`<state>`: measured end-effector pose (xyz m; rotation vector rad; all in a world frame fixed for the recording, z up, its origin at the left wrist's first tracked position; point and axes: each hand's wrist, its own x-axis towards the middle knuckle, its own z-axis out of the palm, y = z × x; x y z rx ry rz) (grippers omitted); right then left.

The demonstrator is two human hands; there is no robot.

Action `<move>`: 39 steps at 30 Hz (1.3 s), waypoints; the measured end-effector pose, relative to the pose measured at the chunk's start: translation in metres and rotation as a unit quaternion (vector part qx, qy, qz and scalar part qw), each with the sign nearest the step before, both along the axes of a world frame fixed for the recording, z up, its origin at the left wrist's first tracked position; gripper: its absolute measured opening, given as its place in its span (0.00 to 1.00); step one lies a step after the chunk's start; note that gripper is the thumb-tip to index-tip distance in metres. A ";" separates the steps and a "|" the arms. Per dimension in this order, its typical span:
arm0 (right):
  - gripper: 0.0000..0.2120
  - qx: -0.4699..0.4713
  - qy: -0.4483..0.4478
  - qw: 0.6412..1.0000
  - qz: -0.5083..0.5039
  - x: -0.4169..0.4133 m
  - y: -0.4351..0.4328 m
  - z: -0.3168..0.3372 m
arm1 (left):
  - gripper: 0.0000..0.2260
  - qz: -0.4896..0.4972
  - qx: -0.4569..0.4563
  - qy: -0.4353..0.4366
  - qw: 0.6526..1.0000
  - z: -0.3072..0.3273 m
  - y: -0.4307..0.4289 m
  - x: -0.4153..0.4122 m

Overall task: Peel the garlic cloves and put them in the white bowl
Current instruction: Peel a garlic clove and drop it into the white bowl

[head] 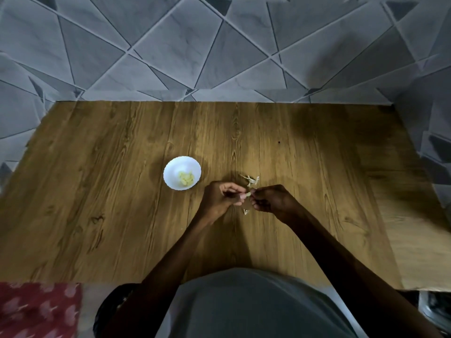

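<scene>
While both pinch it, garlic clove (248,194) sits between left hand (220,198) and right hand (273,200).

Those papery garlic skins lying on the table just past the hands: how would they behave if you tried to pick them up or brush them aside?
The garlic skins look thin and curled, so probably very light and floppy. They would likely slide or scatter across the smooth wooden table rather than roll, and could crumple under a pinch.

Looks like you're in a home kitchen or dining corner.
You've got a wood-grain table (122,215) against grey geometric wall tiles (170,45), red patterned cloth (36,311) nearby, probably a metal sink (436,311).
</scene>
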<state>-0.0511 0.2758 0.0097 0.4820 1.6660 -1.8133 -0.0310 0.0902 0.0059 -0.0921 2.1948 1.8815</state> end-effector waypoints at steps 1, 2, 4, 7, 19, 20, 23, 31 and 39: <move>0.07 -0.018 -0.023 1.000 -0.004 -0.001 -0.001 -0.001 | 0.06 -0.005 -0.017 0.018 1.000 0.001 -0.001 0.000; 0.06 -0.034 -0.048 0.998 -0.012 -0.002 -0.002 0.000 | 0.05 -0.010 -0.040 0.040 0.998 0.001 -0.001 0.000; 0.06 -0.051 -0.068 0.996 -0.022 -0.004 -0.005 0.001 | 0.02 -0.008 -0.096 0.079 0.992 0.003 0.001 -0.002; 0.05 -0.025 0.016 0.999 -0.018 -0.003 -0.009 0.005 | 0.05 0.040 -0.121 0.074 0.989 0.009 0.007 -0.003; 0.05 0.222 0.460 0.855 0.091 -0.002 -0.019 0.018 | 0.12 0.147 0.155 -0.248 0.945 0.026 0.007 -0.009; 0.05 0.220 0.482 0.842 0.099 -0.003 -0.018 0.018 | 0.12 0.150 0.182 -0.260 0.936 0.027 0.006 -0.008; 0.03 0.198 0.458 0.863 0.081 -0.005 -0.018 0.016 | 0.10 0.167 0.208 -0.252 0.930 0.030 0.009 -0.004; 0.05 -0.051 -0.009 0.997 -0.061 -0.001 -0.019 0.016 | 0.08 0.067 -0.272 0.271 0.921 0.021 0.015 0.005; 0.05 0.145 0.293 0.945 -0.023 0.010 -0.017 0.011 | 0.11 0.150 0.143 -0.265 0.942 0.027 0.017 0.000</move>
